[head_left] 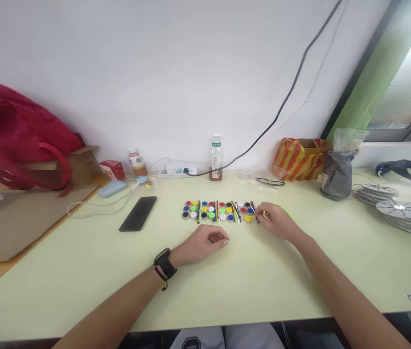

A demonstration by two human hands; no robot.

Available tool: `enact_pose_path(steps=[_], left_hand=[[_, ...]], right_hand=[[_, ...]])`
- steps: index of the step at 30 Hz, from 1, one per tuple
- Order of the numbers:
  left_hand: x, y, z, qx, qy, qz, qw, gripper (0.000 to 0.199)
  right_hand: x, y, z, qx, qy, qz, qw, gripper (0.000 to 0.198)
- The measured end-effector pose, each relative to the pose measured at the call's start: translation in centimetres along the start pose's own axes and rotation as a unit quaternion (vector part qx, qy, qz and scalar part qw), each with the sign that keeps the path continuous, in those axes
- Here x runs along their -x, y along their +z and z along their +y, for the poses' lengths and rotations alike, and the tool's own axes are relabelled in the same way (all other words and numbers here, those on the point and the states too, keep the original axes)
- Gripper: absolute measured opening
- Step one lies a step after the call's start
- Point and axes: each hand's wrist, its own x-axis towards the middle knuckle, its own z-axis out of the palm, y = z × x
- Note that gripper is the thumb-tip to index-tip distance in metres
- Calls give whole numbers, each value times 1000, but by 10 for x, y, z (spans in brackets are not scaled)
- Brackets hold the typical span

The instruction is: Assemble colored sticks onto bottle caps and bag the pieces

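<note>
Rows of small round pots with coloured lids (211, 212) lie at the middle of the table, with bundles of thin coloured strips (217, 212) between them. At the right end of the rows, my right hand (276, 220) pinches a thin yellow strip (255, 215) beside a yellow-lidded pot (248, 219). A bright green strip (288, 212) shows partly behind that hand. My left hand (205, 242) rests on the table just in front of the rows, its fingers curled loosely inward. Nothing shows in it. A black watch (165, 263) is on the left wrist.
Left of the rows lies a black phone (138, 214). A drink bottle (216, 159) and a power strip (183, 168) stand along the wall. To the right are a striped bag (300, 159), a grey bag (337, 175) and stacked discs (405, 214). A red backpack (16, 135) is at left.
</note>
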Motion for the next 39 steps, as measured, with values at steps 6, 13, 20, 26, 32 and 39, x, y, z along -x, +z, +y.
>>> enact_pose_path(steps=[6,13,20,26,32,39], left_hand=[[1,1,-1,6,2,1,1000,31],[3,1,4,-81,70,3,994,35],[3,0,2,-37,29,11,999,25],[-1,2,-8,84,-11,54,995,31],[-2,-1,-13,167,-55,28,984,52],[-1,-4,-4,161,-22,4,987,61]], right_hand=[[4,-6,-13,-40,-19,-52,998,15],[12,14,-62,-192,-84,-168,963,11],[7,4,-60,-277,-4,-38,960,26],[5,2,-63,-501,119,-57,856,26],[7,17,-67,-556,125,-105,815,5],[9,25,-74,-530,85,-112,836,12]])
